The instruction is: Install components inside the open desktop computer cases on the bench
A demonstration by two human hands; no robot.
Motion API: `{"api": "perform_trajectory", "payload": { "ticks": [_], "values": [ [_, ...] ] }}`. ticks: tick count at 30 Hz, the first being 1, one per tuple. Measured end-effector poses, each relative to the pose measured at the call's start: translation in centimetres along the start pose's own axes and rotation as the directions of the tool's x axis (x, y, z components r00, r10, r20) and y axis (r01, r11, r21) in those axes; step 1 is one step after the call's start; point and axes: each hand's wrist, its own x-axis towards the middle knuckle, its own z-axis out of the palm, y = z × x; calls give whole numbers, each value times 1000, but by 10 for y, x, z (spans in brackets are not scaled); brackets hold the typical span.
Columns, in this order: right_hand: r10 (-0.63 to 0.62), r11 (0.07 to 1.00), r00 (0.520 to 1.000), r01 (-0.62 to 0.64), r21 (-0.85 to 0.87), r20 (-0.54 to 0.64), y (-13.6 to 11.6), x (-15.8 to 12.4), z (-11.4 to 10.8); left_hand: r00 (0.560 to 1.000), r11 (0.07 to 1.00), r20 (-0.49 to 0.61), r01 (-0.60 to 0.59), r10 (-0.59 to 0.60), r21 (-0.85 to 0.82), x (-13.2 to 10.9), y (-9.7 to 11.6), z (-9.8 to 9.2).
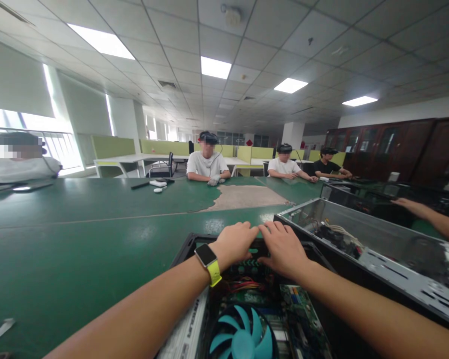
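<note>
An opened black computer case (189, 249) lies in front of me on the green table. Inside it show a fan with turquoise blades (243, 339), a circuit board (303, 309) and a bundle of red and yellow wires (247, 284). My left hand (235, 242), with a yellow-banded watch at the wrist, is closed over the far edge of the case. Close beside it, my right hand (284, 249) grips the same edge, fingers over the top and thumb toward the inside. Their fingertips beyond the edge are partly hidden.
A second open computer case (389, 249) stands close on my right. Another person's hand (411, 205) reaches in at the far right. Several people sit across the green table (97, 224). A bare, worn patch (250, 197) marks its middle; small white objects (157, 184) lie farther left.
</note>
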Motion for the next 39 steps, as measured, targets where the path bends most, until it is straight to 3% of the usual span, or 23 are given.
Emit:
{"api": "perform_trajectory", "payload": {
  "ticks": [2, 5, 7, 20, 22, 26, 28, 30, 34, 37, 39],
  "values": [
    [42, 998, 992, -46, 36, 121, 2, 5, 11, 995, 994, 15, 95, -96, 55, 1, -3, 6],
    [58, 995, 972, -73, 61, 226, 3, 16, 24, 977, 990, 160, 131, -139, 60, 4, -9, 11],
    [61, 995, 973, -76, 60, 224, 3, 24, 27, 968, 991, 214, 129, -135, 42, 8, -15, 12],
    [71, 994, 973, -87, 66, 221, 2, 21, 26, 967, 989, 207, 142, -147, 37, 10, -13, 12],
    [79, 994, 980, -90, 54, 183, 0, 19, 24, 971, 988, 186, 139, -149, 65, 7, -9, 6],
    [22, 1000, 1000, -22, -3, -2, -7, 8, 6, 988, 985, 78, 126, -136, 122, 0, -2, -15],
    [-60, 998, 997, 59, 26, 52, -12, 3, -2, 985, 987, 111, 120, -131, 107, -3, 3, -23],
    [-169, 985, 965, 156, 77, 201, -17, -2, -4, 968, 993, 228, 94, -109, 77, -7, 9, -24],
    [-344, 938, 842, 324, 121, 416, -21, -8, 8, 890, 999, 456, 5, -22, 38, -12, 25, -7],
    [-395, 912, 753, 391, 124, 526, -22, -10, 20, 821, 999, 571, -34, 13, 25, -11, 32, 10],
    [-391, 912, 724, 389, 132, 568, -24, -12, 27, 785, 998, 618, -55, 35, 13, -7, 34, 20]
  ]
}}
